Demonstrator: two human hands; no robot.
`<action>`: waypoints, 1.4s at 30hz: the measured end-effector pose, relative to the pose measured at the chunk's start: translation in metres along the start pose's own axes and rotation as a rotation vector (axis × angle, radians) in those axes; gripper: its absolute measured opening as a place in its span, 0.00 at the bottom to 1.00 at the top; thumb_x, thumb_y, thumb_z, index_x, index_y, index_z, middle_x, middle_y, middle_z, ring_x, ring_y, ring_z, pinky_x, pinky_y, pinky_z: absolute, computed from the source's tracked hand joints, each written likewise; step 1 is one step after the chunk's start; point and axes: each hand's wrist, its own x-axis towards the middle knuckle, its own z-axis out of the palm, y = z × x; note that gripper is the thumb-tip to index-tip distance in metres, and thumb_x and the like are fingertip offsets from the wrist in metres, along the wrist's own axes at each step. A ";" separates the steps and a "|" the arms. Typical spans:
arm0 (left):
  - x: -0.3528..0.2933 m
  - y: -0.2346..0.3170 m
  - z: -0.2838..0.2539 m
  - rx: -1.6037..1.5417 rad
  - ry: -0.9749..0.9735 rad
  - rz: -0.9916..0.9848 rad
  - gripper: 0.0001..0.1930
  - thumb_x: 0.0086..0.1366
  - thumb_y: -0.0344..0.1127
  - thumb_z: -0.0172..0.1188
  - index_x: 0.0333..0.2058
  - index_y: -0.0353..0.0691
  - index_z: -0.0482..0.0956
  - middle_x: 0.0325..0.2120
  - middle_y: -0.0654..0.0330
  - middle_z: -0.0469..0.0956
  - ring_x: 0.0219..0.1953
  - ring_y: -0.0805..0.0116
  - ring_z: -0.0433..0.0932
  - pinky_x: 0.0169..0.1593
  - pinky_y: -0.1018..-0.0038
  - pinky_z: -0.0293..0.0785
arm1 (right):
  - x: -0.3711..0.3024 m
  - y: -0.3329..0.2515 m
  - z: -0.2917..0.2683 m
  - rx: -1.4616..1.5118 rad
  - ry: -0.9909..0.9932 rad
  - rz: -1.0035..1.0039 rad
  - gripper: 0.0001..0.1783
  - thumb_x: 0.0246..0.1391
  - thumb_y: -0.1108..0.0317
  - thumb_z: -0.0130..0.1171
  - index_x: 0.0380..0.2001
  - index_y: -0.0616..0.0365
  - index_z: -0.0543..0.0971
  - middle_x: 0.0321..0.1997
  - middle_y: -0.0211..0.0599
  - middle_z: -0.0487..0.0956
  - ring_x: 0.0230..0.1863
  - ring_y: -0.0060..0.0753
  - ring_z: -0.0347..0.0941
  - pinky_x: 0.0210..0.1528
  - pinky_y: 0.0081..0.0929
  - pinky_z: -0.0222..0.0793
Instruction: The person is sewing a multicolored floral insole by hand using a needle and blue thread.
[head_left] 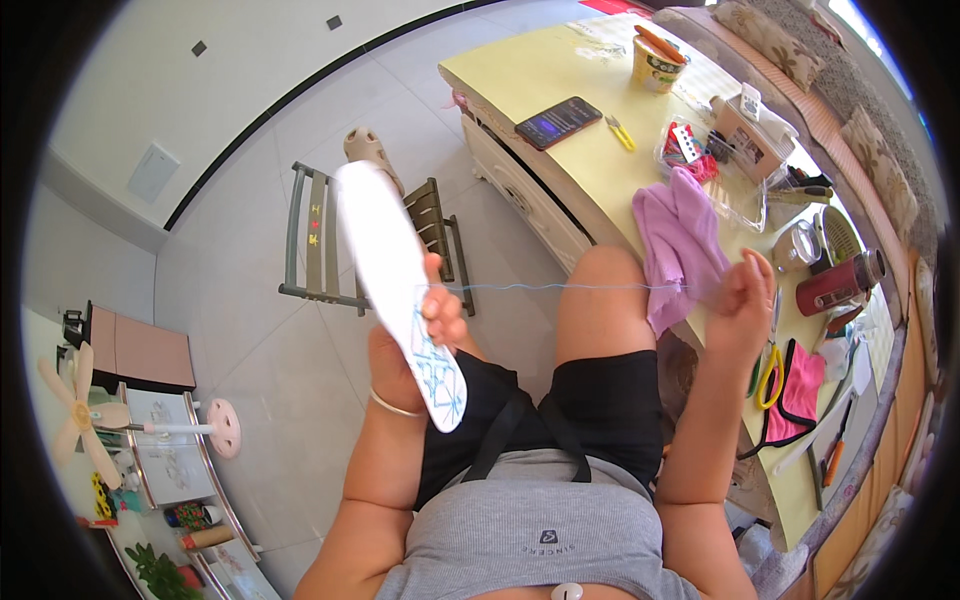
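A white shoe insole [380, 235], with blue stitched lines over its heel end, is upright in my left hand [443, 312]. Fingers curl around its edge, and the palm is behind it. From the insole a thin blue thread [540, 287] runs nearly level to the right, across my knee and in front of a lilac cloth [680, 235]. My right hand [745, 295] is raised at the thread's other end by the table edge, its fingers slightly blurred and closed on the thread. Whether a needle is there too, I cannot make out.
The yellow-topped table [490, 70] on my right carries a phone [558, 122], yellow-handled snips [620, 133], a clear plastic box [740, 190], a dark red flask [840, 283], yellow-handled scissors [769, 378] and a pink cloth [797, 385]. A folding stool [320, 240] stands ahead. Left is a fan [82, 412].
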 end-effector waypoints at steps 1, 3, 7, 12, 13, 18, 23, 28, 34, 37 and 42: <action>-0.001 -0.008 0.004 -0.086 0.002 -0.105 0.23 0.67 0.42 0.52 0.55 0.32 0.69 0.24 0.60 0.68 0.24 0.72 0.63 0.28 0.78 0.61 | -0.017 0.010 0.015 -0.066 -0.038 -0.036 0.07 0.59 0.71 0.54 0.39 0.61 0.77 0.20 0.21 0.64 0.18 0.10 0.52 0.17 0.12 0.45; -0.005 -0.025 -0.005 -0.231 -0.074 -0.212 0.25 0.67 0.46 0.50 0.55 0.32 0.69 0.24 0.61 0.68 0.24 0.72 0.62 0.27 0.78 0.60 | -0.057 0.023 0.046 -0.346 -0.264 -0.002 0.08 0.58 0.75 0.53 0.39 0.62 0.79 0.23 0.21 0.70 0.22 0.10 0.59 0.23 0.12 0.52; -0.010 -0.045 -0.005 -0.330 -0.055 -0.351 0.28 0.69 0.52 0.44 0.55 0.33 0.69 0.24 0.62 0.67 0.23 0.73 0.63 0.26 0.79 0.61 | -0.105 0.046 0.080 -0.653 -0.753 -0.224 0.06 0.54 0.80 0.56 0.36 0.63 0.78 0.27 0.35 0.75 0.24 0.22 0.71 0.27 0.19 0.66; -0.014 -0.052 -0.004 -0.349 -0.054 -0.366 0.30 0.69 0.56 0.42 0.54 0.33 0.71 0.24 0.62 0.68 0.23 0.73 0.64 0.24 0.79 0.63 | -0.119 0.054 0.091 -0.603 -0.902 -0.289 0.07 0.56 0.83 0.52 0.35 0.67 0.78 0.25 0.35 0.77 0.25 0.26 0.81 0.24 0.18 0.77; -0.014 -0.053 -0.007 -0.355 -0.090 -0.369 0.30 0.69 0.56 0.42 0.54 0.33 0.71 0.24 0.62 0.68 0.23 0.73 0.64 0.24 0.79 0.63 | -0.120 0.053 0.091 -0.613 -0.901 -0.294 0.07 0.56 0.83 0.52 0.35 0.67 0.79 0.25 0.35 0.77 0.25 0.26 0.81 0.24 0.18 0.77; -0.013 -0.054 -0.009 -0.383 -0.134 -0.376 0.30 0.69 0.56 0.43 0.55 0.34 0.71 0.23 0.62 0.69 0.22 0.73 0.64 0.23 0.79 0.62 | -0.120 0.054 0.089 -0.686 -0.899 -0.358 0.07 0.55 0.83 0.53 0.36 0.66 0.79 0.24 0.35 0.77 0.24 0.25 0.81 0.24 0.17 0.76; -0.014 -0.055 -0.013 -0.375 -0.135 -0.374 0.30 0.69 0.56 0.43 0.54 0.34 0.72 0.23 0.62 0.68 0.21 0.74 0.63 0.22 0.79 0.62 | -0.123 0.052 0.093 -0.616 -0.866 -0.316 0.07 0.55 0.82 0.53 0.36 0.66 0.79 0.24 0.35 0.77 0.24 0.25 0.80 0.24 0.18 0.75; -0.012 -0.056 -0.015 -0.357 -0.163 -0.377 0.30 0.69 0.56 0.44 0.54 0.34 0.72 0.23 0.62 0.69 0.21 0.74 0.64 0.22 0.79 0.62 | -0.122 0.054 0.091 -0.630 -0.867 -0.333 0.07 0.55 0.82 0.54 0.35 0.66 0.79 0.23 0.35 0.77 0.24 0.25 0.80 0.24 0.18 0.76; -0.015 -0.053 -0.006 -0.309 -0.122 -0.356 0.31 0.68 0.57 0.45 0.54 0.33 0.72 0.24 0.62 0.69 0.22 0.74 0.63 0.23 0.79 0.62 | -0.122 0.052 0.091 -0.680 -0.879 -0.373 0.06 0.54 0.82 0.54 0.35 0.66 0.79 0.23 0.34 0.77 0.23 0.26 0.81 0.24 0.18 0.76; -0.015 -0.053 -0.007 -0.311 -0.123 -0.363 0.32 0.68 0.57 0.44 0.55 0.33 0.71 0.24 0.62 0.69 0.22 0.74 0.63 0.24 0.79 0.62 | -0.121 0.052 0.091 -0.665 -0.859 -0.329 0.07 0.52 0.82 0.55 0.34 0.64 0.79 0.23 0.35 0.77 0.23 0.27 0.80 0.25 0.20 0.76; -0.019 -0.048 0.007 -0.115 -0.047 -0.325 0.30 0.66 0.54 0.49 0.55 0.33 0.71 0.24 0.64 0.67 0.23 0.74 0.62 0.25 0.80 0.61 | -0.124 0.052 0.088 -0.585 -0.801 -0.099 0.07 0.50 0.81 0.56 0.33 0.62 0.80 0.25 0.36 0.78 0.25 0.29 0.78 0.28 0.24 0.74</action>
